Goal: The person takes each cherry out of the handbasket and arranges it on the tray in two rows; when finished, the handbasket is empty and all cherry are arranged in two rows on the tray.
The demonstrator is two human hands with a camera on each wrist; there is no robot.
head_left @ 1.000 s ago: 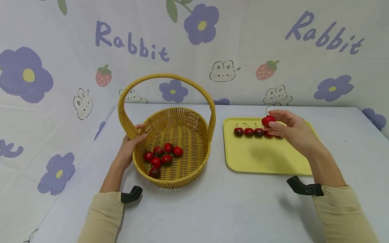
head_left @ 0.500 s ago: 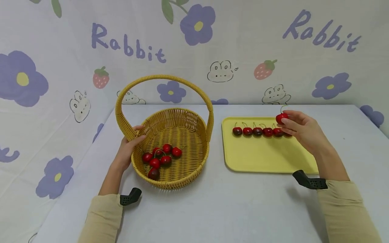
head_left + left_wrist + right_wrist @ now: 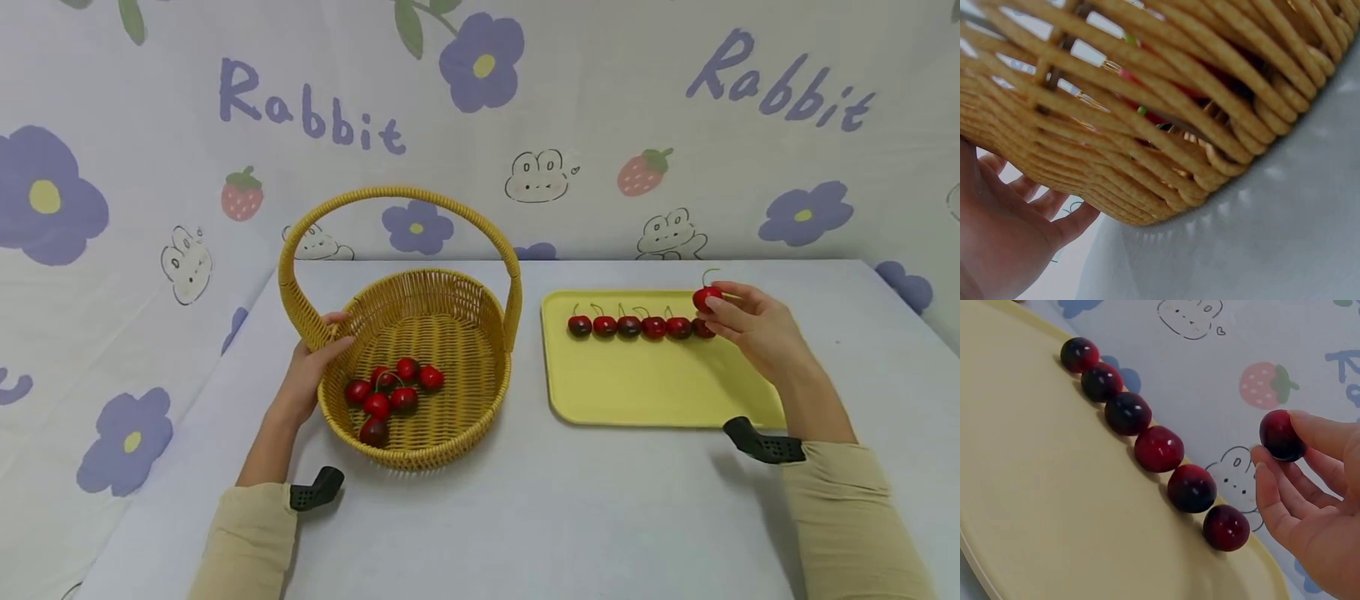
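Cherry (image 3: 706, 298) sits pinched in the fingertips of the right hand (image 3: 753, 332), raised just above the right end of a row of six cherries (image 3: 628, 327) on the yellow tray (image 3: 645, 387). Left hand (image 3: 309, 377) curls over the near rim of the wicker basket (image 3: 457, 433), beside loose cherries (image 3: 390, 390) inside. Left wrist view: palm (image 3: 1004, 250) lies against the basket weave (image 3: 1147, 156). Right wrist view: thumb and fingers (image 3: 1310, 487) grip the cherry (image 3: 1281, 435) clear of the row (image 3: 1159, 449).
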